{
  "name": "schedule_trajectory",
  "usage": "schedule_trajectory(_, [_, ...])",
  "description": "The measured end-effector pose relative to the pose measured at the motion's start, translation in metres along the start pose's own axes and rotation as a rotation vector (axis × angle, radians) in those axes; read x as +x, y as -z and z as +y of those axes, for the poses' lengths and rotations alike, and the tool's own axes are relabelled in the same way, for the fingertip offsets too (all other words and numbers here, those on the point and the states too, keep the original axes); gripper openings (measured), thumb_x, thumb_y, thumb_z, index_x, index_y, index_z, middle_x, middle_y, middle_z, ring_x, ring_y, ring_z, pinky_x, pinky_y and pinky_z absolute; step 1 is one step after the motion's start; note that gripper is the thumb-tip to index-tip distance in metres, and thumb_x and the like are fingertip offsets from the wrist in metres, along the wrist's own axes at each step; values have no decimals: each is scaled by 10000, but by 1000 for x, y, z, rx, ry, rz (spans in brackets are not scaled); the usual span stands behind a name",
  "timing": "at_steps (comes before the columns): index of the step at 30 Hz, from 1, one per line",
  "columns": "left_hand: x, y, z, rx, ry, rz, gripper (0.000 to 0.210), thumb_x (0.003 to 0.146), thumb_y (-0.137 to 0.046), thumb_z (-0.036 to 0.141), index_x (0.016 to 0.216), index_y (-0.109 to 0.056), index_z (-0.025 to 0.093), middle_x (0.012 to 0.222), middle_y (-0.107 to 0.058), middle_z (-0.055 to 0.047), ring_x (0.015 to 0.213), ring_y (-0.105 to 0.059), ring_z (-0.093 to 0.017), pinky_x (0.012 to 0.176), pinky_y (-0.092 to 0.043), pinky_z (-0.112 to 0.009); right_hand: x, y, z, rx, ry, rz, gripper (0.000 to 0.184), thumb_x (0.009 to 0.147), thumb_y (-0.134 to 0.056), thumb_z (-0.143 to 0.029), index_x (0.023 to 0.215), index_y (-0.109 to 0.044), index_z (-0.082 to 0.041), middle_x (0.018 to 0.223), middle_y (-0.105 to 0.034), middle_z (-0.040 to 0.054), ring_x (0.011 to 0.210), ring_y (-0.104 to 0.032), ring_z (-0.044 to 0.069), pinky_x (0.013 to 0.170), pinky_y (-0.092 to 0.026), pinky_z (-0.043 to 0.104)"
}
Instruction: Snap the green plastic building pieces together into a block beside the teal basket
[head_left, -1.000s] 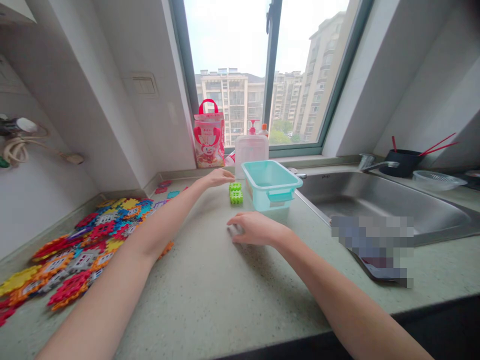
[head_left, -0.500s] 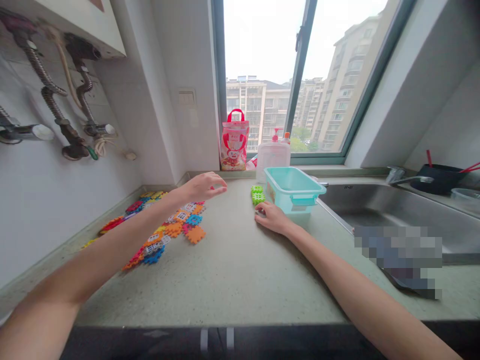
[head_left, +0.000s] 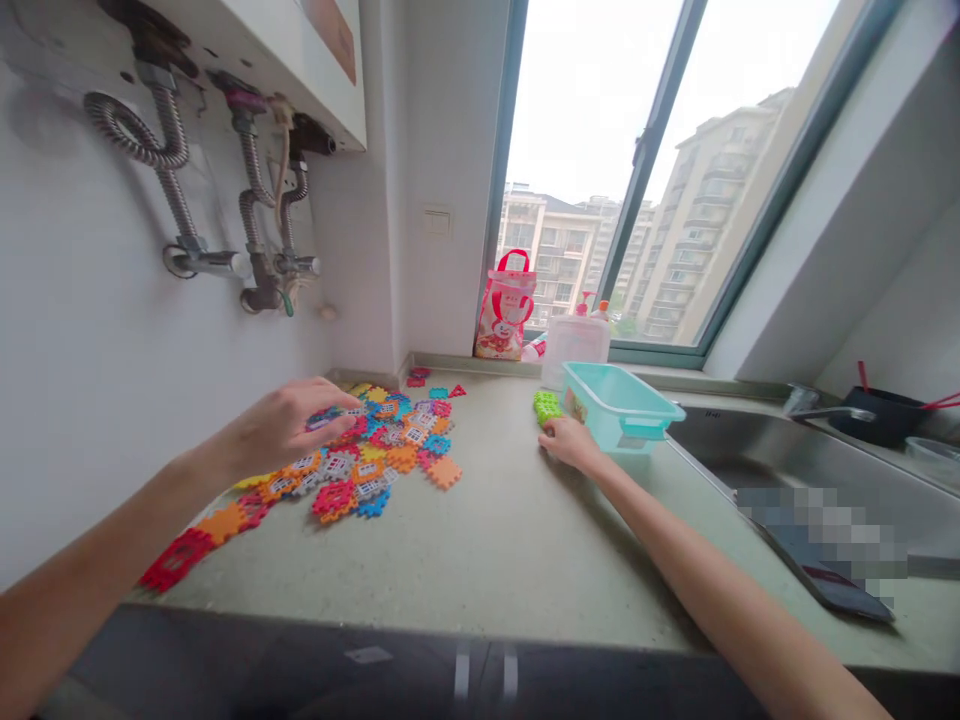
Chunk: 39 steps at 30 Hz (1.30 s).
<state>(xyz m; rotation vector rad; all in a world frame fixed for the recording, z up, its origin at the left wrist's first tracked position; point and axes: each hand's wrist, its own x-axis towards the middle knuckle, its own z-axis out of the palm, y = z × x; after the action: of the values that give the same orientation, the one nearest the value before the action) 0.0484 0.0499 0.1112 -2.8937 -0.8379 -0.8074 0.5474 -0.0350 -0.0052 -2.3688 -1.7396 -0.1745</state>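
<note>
My left hand hovers over a spread pile of flat plastic interlocking building pieces at the left, in red, orange, blue, yellow and grey. Its thumb is apart from the fingers and I see nothing held between them. Several bright green interlocking pieces lie together beside a turquoise plastic tub. My right hand rests on the counter at their near end, its fingers loosely bent and partly hidden; they appear to touch the green pieces.
A steel sink with a tap is at the right. A dark flat object, partly blurred out, lies before it. A pink bag and a clear container stand by the window. Pipes hang at the left wall.
My left hand has moved left and down, from above the counter to over the colourful pile. My right hand stays by the green pieces. The view has turned left.
</note>
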Motion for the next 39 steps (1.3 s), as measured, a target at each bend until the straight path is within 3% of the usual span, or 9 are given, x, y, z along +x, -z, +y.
schedule_trajectory(8, [-60,12,-21,20,170,30,389,952,-552,586,1102,-796,322,1140,-810,-9,1081,-719,-240,1016,-532,-342,-10,-8,-7,-62,-26,39,391,1023,-483,-343,1256,-761,-198,1289,-717,154,1125,-709,284,922,-514,336])
schedule_trajectory(12, [-76,17,-17,20,214,68,354,941,-571,584,1097,-788,353,1132,-812,15,1077,-724,-237,1012,-540,-344,-9,-7,-9,-82,-45,41,391,1021,-469,-354,1220,-767,-197,1284,-716,167,1114,-712,299,887,-525,358])
schedule_trajectory(20, [-93,19,-4,65,268,68,383,999,-520,509,1116,-796,270,1140,-809,-56,1074,-727,-257,1000,-544,-387,-4,-11,-2,-77,-15,39,409,1029,-459,-336,1212,-766,-137,1261,-720,223,1093,-725,338,893,-518,404])
schedule_trajectory(24, [-87,4,12,37,288,20,388,1010,-497,465,1140,-803,264,1186,-807,-49,1122,-720,-263,1045,-548,-408,-6,-14,-4,-65,89,46,413,1035,-478,-292,1356,-722,-203,1337,-719,146,1226,-677,271,1002,-475,331])
schedule_trajectory(27, [-102,-13,26,7,281,25,379,1007,-474,416,1151,-802,290,1215,-801,-40,1179,-706,-272,1085,-544,-430,-6,-16,-7,-81,106,54,422,1040,-464,-294,1345,-728,-167,1348,-706,169,1218,-679,276,997,-478,339])
schedule_trajectory(30, [-146,-30,37,117,427,249,374,1015,-447,401,1163,-772,294,1234,-783,-60,1210,-687,-294,1119,-527,-483,-7,-17,-10,-97,115,60,432,1044,-437,-291,1282,-750,-113,1269,-723,216,1143,-708,318,945,-496,390])
schedule_trajectory(33, [-199,-48,46,283,604,447,375,1012,-489,460,1246,-709,266,1278,-747,-113,1230,-672,-327,1145,-507,-530,-13,-15,-15,-86,187,54,409,1042,-431,-278,1238,-774,-171,1257,-744,171,1121,-717,311,906,-503,387])
schedule_trajectory(36, [-227,-71,51,348,637,387,536,998,-499,535,1418,-626,226,1464,-655,-167,1372,-602,-366,1190,-475,-565,-31,-10,-30,-55,272,61,383,1033,-474,-311,1265,-768,-232,1345,-734,118,1131,-717,289,895,-509,363])
schedule_trajectory(39, [-221,-86,50,375,622,288,637,1007,-464,556,1499,-580,169,1554,-582,-201,1460,-531,-382,1234,-429,-584,-58,-1,-60,-14,353,79,395,1037,-494,-357,1315,-744,-228,1375,-728,123,1081,-734,288,895,-512,363])
